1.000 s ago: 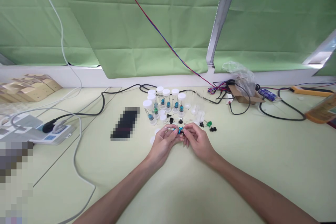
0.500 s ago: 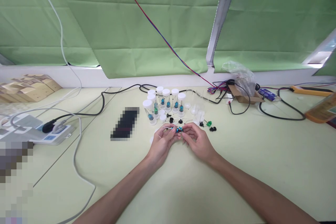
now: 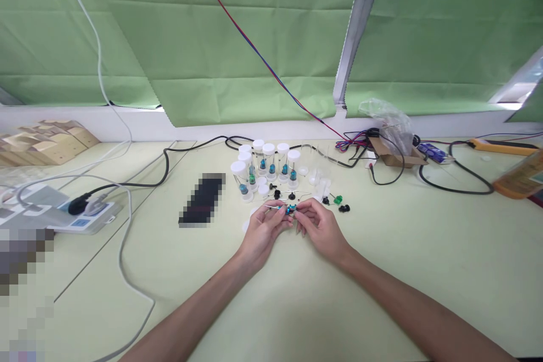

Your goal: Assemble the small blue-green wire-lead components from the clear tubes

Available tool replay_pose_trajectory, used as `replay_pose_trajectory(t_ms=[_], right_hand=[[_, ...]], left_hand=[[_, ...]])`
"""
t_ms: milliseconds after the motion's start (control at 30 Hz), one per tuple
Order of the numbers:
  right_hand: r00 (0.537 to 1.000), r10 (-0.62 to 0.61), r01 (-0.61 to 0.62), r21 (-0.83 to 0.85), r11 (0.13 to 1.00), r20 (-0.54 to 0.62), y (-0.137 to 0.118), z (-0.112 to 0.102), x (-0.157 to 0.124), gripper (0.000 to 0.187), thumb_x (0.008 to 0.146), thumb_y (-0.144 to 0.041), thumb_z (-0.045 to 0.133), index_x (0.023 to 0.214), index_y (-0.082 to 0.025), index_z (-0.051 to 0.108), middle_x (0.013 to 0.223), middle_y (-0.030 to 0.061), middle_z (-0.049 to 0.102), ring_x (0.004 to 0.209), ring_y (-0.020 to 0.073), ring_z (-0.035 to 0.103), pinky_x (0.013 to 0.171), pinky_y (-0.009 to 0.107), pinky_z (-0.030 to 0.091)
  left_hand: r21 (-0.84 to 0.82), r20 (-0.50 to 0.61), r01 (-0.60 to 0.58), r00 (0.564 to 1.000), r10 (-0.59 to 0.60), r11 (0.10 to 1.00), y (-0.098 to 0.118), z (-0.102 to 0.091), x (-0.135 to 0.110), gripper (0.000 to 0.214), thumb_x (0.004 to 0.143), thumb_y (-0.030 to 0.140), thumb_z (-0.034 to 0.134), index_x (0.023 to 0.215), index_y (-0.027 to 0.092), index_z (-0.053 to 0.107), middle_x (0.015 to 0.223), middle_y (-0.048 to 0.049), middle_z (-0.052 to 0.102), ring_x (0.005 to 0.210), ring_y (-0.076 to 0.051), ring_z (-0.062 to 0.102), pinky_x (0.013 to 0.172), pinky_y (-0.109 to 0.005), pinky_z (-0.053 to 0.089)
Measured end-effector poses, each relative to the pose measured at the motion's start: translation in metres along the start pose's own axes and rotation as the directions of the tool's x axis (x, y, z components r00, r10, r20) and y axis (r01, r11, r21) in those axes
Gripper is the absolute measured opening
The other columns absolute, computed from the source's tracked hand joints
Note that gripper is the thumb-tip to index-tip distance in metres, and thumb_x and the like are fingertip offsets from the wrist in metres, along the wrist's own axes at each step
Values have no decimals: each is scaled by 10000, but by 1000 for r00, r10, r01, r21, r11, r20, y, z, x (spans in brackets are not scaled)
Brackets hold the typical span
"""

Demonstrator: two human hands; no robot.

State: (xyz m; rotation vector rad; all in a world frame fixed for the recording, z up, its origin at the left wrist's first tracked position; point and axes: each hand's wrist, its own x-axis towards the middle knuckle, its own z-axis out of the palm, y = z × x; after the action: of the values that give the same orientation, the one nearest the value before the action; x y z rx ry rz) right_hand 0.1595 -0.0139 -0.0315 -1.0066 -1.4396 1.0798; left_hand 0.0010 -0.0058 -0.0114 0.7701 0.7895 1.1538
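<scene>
Between my two hands is a small blue-and-black part [image 3: 289, 210] with a thin metal rod sticking out to the left. My left hand [image 3: 263, 232] is closed, thumb and fingers pinching the part from the left. From the other side my right hand [image 3: 321, 229] pinches its right end with closed fingertips, which partly hide it. Just beyond the hands lie small black pieces [image 3: 277, 194], a green piece [image 3: 337, 199] and a black piece [image 3: 344, 208]. Behind them stand several clear tubes with white caps [image 3: 268, 147], holding blue or green parts with metal rods.
A dark pixelated rectangle [image 3: 202, 201] lies left of the hands. Farther left are a power strip [image 3: 91, 220] and a grey cable [image 3: 123, 260]. Clear plastic tubes [image 3: 321, 169], an open cardboard box [image 3: 396, 155] and an orange bottle [image 3: 520, 178] stand to the right.
The blue part has turned slightly between my fingertips, showing more blue at its right end. My right fingers have shifted a little; both arms stay in nearly the same place.
</scene>
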Motion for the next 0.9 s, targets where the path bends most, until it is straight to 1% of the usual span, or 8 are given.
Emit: replay_pose_trajectory(t_ms=[100,200,367,700,900], right_hand=[[1000,8,-8,5,1000,9,0,0,0,249,905,-452,569,927,-205,566,706,-2,605,596,142,597,550,276,492],[999,25,-25,11,1000,24,1,0,1,255,915,-456,554,909,-201,557,663,-12,590,575,138,585,545,274,486],[999,32,-32,-4,999,40,1,0,2,287,925,-483,524,869,-202,549,678,-18,574,540,120,561,512,252,463],[999,35,-29,-133,991,39,-1,-2,3,374,958,-491,447,739,-198,530,630,-16,568,491,109,534,511,236,448],[999,31,-25,-149,988,39,-4,-2,3,370,965,-472,438,733,-197,527,629,-14,568,495,108,528,518,235,444]], left_hand=[[9,7,-1,1000,1,1000,1,1,0,273,703,276,805,903,160,661,835,-46,690,743,-134,644,765,-279,533],[23,6,1,1000,-1,1000,1,2,-1,274,705,269,805,903,156,653,808,-43,686,739,-135,643,773,-284,533],[23,12,-1,1000,1,1000,0,1,-1,264,718,264,796,909,164,643,807,-34,686,739,-133,648,800,-294,533],[34,23,6,1000,-7,999,-2,-1,0,278,729,264,789,934,165,629,827,-35,688,748,-136,650,796,-296,535],[26,26,7,1000,-7,1000,-2,-1,0,268,736,264,784,927,163,627,830,-37,689,748,-133,648,799,-295,533]])
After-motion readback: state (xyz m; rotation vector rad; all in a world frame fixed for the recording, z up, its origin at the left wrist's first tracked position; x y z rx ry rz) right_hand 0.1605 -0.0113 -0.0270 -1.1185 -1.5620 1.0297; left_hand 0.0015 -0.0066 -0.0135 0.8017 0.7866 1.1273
